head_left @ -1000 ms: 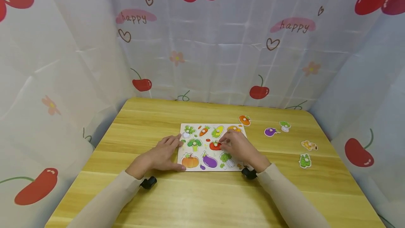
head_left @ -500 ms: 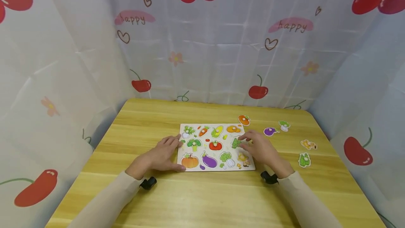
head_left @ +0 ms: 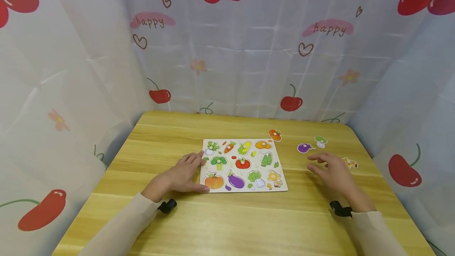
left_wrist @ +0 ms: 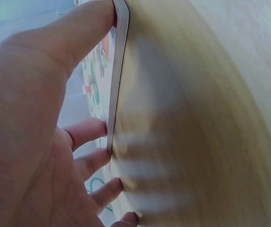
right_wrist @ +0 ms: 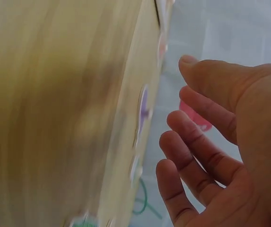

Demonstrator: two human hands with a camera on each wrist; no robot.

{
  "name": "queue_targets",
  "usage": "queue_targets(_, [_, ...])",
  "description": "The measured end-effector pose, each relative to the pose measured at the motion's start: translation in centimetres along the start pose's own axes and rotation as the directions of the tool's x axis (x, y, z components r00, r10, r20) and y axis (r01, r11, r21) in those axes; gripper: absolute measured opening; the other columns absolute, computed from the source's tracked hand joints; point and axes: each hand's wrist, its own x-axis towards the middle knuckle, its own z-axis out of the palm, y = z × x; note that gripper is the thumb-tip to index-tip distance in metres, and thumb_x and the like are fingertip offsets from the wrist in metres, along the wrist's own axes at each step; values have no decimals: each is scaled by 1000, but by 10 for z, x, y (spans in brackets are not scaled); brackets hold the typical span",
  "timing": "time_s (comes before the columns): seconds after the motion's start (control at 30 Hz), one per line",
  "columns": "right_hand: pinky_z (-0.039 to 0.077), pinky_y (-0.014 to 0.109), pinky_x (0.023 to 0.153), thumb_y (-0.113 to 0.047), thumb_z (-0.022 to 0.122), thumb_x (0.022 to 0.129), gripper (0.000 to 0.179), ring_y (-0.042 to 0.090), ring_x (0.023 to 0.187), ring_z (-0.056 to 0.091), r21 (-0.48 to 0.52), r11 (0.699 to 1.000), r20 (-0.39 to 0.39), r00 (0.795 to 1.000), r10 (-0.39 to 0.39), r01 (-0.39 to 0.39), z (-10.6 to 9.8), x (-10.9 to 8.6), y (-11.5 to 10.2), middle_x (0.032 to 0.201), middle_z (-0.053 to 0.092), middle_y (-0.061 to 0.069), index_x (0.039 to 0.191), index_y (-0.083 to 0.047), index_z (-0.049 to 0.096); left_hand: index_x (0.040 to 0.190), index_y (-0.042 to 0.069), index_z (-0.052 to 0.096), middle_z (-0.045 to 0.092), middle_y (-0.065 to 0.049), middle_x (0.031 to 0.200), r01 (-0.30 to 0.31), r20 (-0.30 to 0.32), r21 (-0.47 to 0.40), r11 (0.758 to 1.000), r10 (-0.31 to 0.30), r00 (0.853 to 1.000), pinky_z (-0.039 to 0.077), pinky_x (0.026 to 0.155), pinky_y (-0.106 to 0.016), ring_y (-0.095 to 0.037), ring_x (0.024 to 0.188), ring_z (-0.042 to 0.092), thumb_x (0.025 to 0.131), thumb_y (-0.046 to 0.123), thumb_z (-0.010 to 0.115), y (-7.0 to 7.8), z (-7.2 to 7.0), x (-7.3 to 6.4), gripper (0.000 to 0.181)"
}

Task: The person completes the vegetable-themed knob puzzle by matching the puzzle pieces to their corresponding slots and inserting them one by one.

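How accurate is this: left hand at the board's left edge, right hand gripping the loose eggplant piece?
Grip is wrong: head view shows the right hand apart from the eggplant piece, which lies on the table. Left hand at board's left edge: correct.

A satiny yellow wood-grain table (head_left: 227, 224) lies under the matt white rectangular board (head_left: 255, 166); shiny, creased cherry-print sheeting (head_left: 245, 52) hangs behind the board.

The person wears plain cream long sleeves (head_left: 122, 222) and a small black camera (head_left: 168, 206) on each wrist.
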Motion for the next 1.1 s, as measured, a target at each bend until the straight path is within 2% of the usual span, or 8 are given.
queue_targets(0.1, [66,68,90,-11,92,100,28,48,110,77,-14,1000,-31,999,15,-15,-9,-11,19,126,81,28,126,-1,86,169,0,46,21,-26,194,1,-1,1,1000,-1,1000,26,142,-77,-57,174,27,98,62,90,0,0,0,104])
queue_targets(0.3, [63,38,80,-14,96,97,37,53,117,72,-42,997,-33,998,62,-64,-29,-29,54,131,77,35,129,2,85,169,1,46,21,-25,194,2,3,-8,1000,-2,1000,26,142,-77,-57,175,27,98,63,90,-1,0,1,104])
queue_targets(0.5, [66,73,95,-25,93,102,54,64,117,75,-27,986,101,980,169,-167,-50,-43,82,147,68,44,142,7,76,169,1,46,21,-25,194,3,3,-4,1000,-3,1000,27,142,-77,-57,175,27,98,63,89,-1,0,1,104])
queue_targets(0.53, [67,73,93,-27,92,104,55,61,113,77,-29,982,131,973,188,-186,-52,-45,85,148,66,45,144,7,76,169,1,46,21,-25,194,3,4,-3,1000,-3,1000,27,142,-77,-57,175,27,98,63,90,-1,0,1,104])
queue_targets(0.63, [70,49,85,-30,91,104,53,36,102,84,-33,979,176,964,202,-199,-53,-49,93,137,75,37,143,4,78,169,0,46,21,-26,194,-1,4,-3,1000,1,1000,27,142,-77,-58,175,27,98,63,89,0,-2,0,104])
queue_targets(0.73, [63,27,77,-30,90,106,46,5,92,77,-26,978,190,960,207,-206,-50,-53,97,125,81,24,140,-1,81,169,-1,45,21,-26,194,-1,6,-7,1000,1,1000,26,142,-78,-59,175,26,99,63,89,1,-4,0,105])
queue_targets(0.8, [62,21,75,-28,89,107,40,-8,88,71,-20,978,181,962,206,-206,-46,-55,98,121,82,20,137,-2,83,169,-1,45,21,-26,194,-4,7,-6,1000,4,1000,25,142,-78,-59,175,25,99,63,89,0,-4,0,105])
queue_targets(1.1, [57,16,70,-13,89,105,16,-19,84,61,4,982,50,981,188,-189,-37,-58,94,116,81,20,118,-5,88,168,2,47,20,-26,194,-4,4,3,1000,4,1000,26,142,-77,-57,174,28,98,63,90,0,-1,1,102])
